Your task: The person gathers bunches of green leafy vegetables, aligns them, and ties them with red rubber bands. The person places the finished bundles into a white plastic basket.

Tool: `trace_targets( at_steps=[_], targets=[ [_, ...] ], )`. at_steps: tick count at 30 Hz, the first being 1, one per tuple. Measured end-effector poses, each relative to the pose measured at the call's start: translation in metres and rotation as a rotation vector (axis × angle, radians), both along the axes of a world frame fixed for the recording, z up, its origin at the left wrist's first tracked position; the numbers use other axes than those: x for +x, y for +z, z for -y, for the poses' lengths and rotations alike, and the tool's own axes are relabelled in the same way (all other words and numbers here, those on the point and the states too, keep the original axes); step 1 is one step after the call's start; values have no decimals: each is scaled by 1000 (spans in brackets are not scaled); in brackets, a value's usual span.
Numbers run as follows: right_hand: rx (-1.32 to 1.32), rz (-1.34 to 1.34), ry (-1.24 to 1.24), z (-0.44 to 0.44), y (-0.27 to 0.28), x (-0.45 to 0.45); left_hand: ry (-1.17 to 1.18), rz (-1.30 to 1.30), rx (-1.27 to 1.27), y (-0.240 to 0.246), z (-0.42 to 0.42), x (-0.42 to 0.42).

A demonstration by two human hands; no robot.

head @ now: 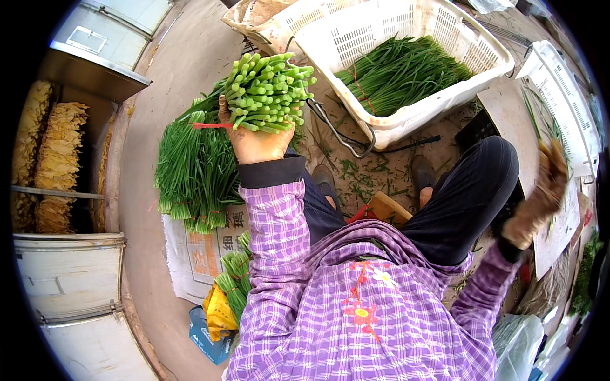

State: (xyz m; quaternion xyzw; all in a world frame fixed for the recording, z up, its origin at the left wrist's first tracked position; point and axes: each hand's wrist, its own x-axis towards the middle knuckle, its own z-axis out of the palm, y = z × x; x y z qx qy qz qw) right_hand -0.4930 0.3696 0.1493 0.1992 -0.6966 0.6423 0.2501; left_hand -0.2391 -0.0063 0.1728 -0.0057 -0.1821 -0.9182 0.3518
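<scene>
My left hand (264, 143) grips a thick bunch of green vegetable stems (269, 90), cut ends facing up. A red tie (212, 125) sticks out beside that hand, and dark leaves trail behind the bunch. Off to the right is my right hand (541, 185), brown, apparently gloved and blurred by motion. It is over a pale board (512, 114). A few thin green stalks (533, 114) show just beyond its fingers; the blur hides whether they are held. Left of my left arm lies a pile of tied chive-like bundles (195, 166).
A white plastic basket (348, 90) with a swung-down metal handle (340, 135) holds more tied greens (405, 76). Another white crate (560, 95) stands at the right. Leaf scraps (367, 176) litter the floor between my shoes. A printed sack (186, 266) and a blue box (207, 333) lie at left.
</scene>
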Motion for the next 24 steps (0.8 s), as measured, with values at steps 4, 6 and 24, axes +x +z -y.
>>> trace_targets(
  at_steps=[4, 6, 24],
  targets=[
    [-184, -83, 702, 125, 40, 94, 68, 96, -31, 6, -21, -9],
    [-12, -409, 652, 163, 55, 102, 74, 125, -86, 10, -33, -16],
    [151, -556, 720, 183, 73, 115, 67, 55, -100, 20, -41, -5]
  ],
)
